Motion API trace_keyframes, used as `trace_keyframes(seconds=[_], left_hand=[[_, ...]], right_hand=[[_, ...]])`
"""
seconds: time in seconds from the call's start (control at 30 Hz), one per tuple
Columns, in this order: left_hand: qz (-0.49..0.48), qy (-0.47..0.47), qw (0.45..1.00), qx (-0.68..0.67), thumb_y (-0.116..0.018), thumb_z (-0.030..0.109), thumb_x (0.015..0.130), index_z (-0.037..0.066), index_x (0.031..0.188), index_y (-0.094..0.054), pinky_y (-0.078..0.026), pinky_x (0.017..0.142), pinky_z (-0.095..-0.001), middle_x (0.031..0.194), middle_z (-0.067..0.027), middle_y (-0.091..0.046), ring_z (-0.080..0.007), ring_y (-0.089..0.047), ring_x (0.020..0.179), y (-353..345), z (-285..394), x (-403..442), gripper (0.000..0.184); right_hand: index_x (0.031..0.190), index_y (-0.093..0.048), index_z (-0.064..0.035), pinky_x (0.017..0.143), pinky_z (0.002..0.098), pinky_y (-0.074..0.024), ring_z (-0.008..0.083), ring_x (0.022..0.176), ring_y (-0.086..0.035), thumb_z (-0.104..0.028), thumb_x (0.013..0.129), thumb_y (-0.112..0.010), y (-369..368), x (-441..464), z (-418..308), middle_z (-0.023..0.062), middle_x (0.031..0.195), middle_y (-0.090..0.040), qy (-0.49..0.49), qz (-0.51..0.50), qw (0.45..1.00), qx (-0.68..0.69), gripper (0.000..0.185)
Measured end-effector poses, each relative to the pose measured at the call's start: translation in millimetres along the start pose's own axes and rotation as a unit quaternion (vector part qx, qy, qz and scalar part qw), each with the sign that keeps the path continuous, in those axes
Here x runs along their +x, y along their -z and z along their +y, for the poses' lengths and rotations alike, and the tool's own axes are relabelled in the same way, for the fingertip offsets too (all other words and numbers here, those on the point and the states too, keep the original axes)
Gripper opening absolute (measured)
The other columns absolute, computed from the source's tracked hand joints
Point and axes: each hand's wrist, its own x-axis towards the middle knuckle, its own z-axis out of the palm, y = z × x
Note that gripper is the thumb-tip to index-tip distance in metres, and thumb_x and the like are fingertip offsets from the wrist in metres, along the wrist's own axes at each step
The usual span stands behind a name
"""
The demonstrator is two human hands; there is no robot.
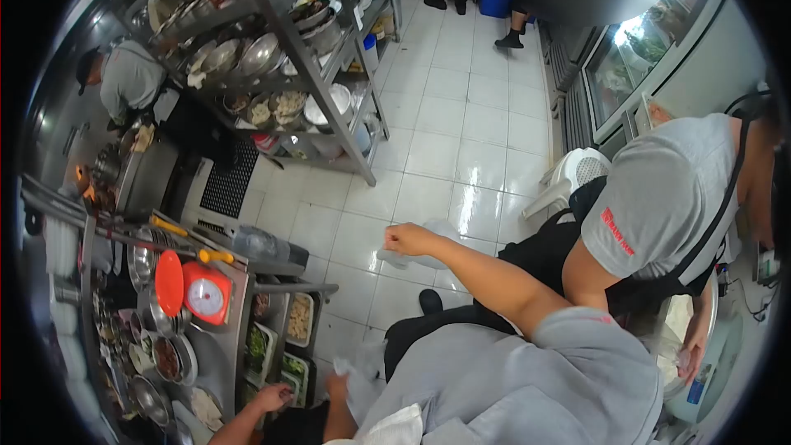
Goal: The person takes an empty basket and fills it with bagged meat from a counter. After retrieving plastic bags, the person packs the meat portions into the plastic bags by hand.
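Note:
My right arm stretches out over the tiled floor. My right hand [408, 239] is closed on a clear plastic bag [393, 261], which hangs thin and crumpled below the fist. Low in the view, close to my grey shirt, my left hand [336, 387] is closed on more clear plastic [360, 381]; its fingers are partly hidden. Just left of it is another hand [273, 396], apparently a co-worker's. Beyond these hands, food trays hold chopped pale food [299, 319] and green vegetables [259, 353] under the steel counter.
A red kitchen scale [206, 295] and metal bowls stand on the left counter. A steel shelf [306, 37] carries many bowls. On the right are a co-worker [671, 194], a white plastic stool [574, 177] and a glass-door fridge [638, 53]. Another person [133, 78] works at the far left.

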Motion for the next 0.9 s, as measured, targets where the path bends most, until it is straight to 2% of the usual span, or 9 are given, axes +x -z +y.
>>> trace_keyframes(seconds=[0.07,0.1,0.23,0.3,0.33,0.43,0.57,0.7,0.9], left_hand=[[-0.133,-0.03,0.99,0.033,-0.057,0.028,0.079,0.003,0.099,-0.057,-0.046,0.076,-0.0329,0.09,-0.0126,-0.063,-0.0228,-0.06,0.086,81.2,-20.6,-38.5,0.032],[-0.126,-0.044,0.99,0.049,-0.055,0.029,0.079,0.002,0.096,-0.059,-0.047,0.066,-0.0345,0.08,-0.0144,-0.063,-0.0266,-0.061,0.076,87.2,-20.9,-33.3,0.032],[-0.143,0.007,0.989,0.033,-0.053,0.032,0.08,0.007,0.105,-0.056,-0.045,0.073,-0.0339,0.089,-0.014,-0.062,-0.0254,-0.059,0.084,80.3,-48.2,-18.6,0.035],[-0.149,-0.117,0.976,0.107,-0.053,0.03,0.08,0.007,0.106,-0.056,-0.045,0.075,-0.0341,0.093,-0.0139,-0.061,-0.0245,-0.059,0.086,54.2,-98.5,-3.0,0.035],[-0.14,-0.003,0.989,0.044,-0.049,0.03,0.084,0.005,0.097,-0.061,-0.046,0.078,-0.0353,0.095,-0.0102,-0.062,-0.0196,-0.059,0.091,57.6,-74.0,-12.5,0.031],[-0.012,0.095,0.995,-0.016,-0.055,0.031,0.077,0.003,0.096,-0.061,-0.046,0.074,-0.0379,0.089,-0.014,-0.062,-0.0268,-0.059,0.088,20.7,11.4,58.6,0.035],[0.17,0.125,0.974,-0.086,-0.063,0.033,0.068,0.001,0.094,-0.06,-0.046,0.07,-0.0413,0.082,-0.0191,-0.061,-0.0363,-0.059,0.083,48.7,225.1,215.4,0.042],[0.197,-0.026,0.98,0.021,-0.063,0.031,0.066,0.002,0.086,-0.058,-0.046,0.069,-0.0456,0.08,-0.0212,-0.061,-0.0391,-0.058,0.077,173.3,326.6,340.9,0.035],[0.155,-0.327,0.93,0.068,-0.063,0.029,0.068,0.007,0.088,-0.053,-0.046,0.065,-0.047,0.075,-0.0189,-0.061,-0.0372,-0.059,0.072,289.9,551.8,455.9,0.031]], right_hand=[[0.078,-0.057,-0.0059,0.064,0.0376,-0.0461,0.0279,0.071,-0.06,-0.029,0.078,-0.056,9.6,50.3,-1.2,0.0111,0.074,-0.063,0.026,-0.068,0.996,-0.055,0.023],[0.078,-0.057,-0.0059,0.064,0.0376,-0.0461,0.0279,0.071,-0.06,-0.029,0.078,-0.056,8.1,75.0,3.0,0.0111,0.074,-0.063,0.028,-0.064,0.996,-0.054,0.023],[0.083,-0.058,-0.0072,0.069,0.04,-0.0464,0.0306,0.083,-0.059,-0.03,0.078,-0.055,8.7,147.4,5.8,0.0142,0.083,-0.062,0.04,-0.039,0.979,-0.197,0.023],[0.085,-0.057,-0.0077,0.071,0.0414,-0.0459,0.0316,0.086,-0.058,-0.031,0.079,-0.054,15.7,158.6,10.5,0.0146,0.086,-0.061,0.034,-0.073,0.972,-0.22,0.024],[0.086,-0.057,-0.0072,0.071,0.0416,-0.046,0.0322,0.085,-0.058,-0.032,0.079,-0.054,22.1,164.1,12.8,0.0149,0.087,-0.061,0.061,-0.093,0.964,-0.242,0.026],[0.089,-0.056,-0.0054,0.072,0.0426,-0.046,0.0333,0.085,-0.057,-0.033,0.077,-0.054,48.5,186.5,33.5,0.0158,0.089,-0.061,0.066,-0.134,0.954,-0.261,0.03],[0.093,-0.06,-0.0054,0.074,0.0432,-0.0463,0.0323,0.089,-0.058,-0.029,0.075,-0.056,114.8,184.3,107.3,0.0159,0.092,-0.061,-0.031,-0.113,0.961,-0.25,0.03],[0.088,-0.057,-0.0079,0.072,0.0434,-0.0458,0.0341,0.081,-0.058,-0.034,0.076,-0.053,187.0,143.1,192.1,0.0142,0.086,-0.061,-0.168,-0.02,0.967,-0.193,0.029],[0.078,-0.057,-0.0073,0.066,0.0386,-0.0437,0.029,0.067,-0.055,-0.021,0.075,-0.06,266.7,78.8,217.1,0.012,0.073,-0.06,-0.177,0.403,0.893,-0.097,0.014]])
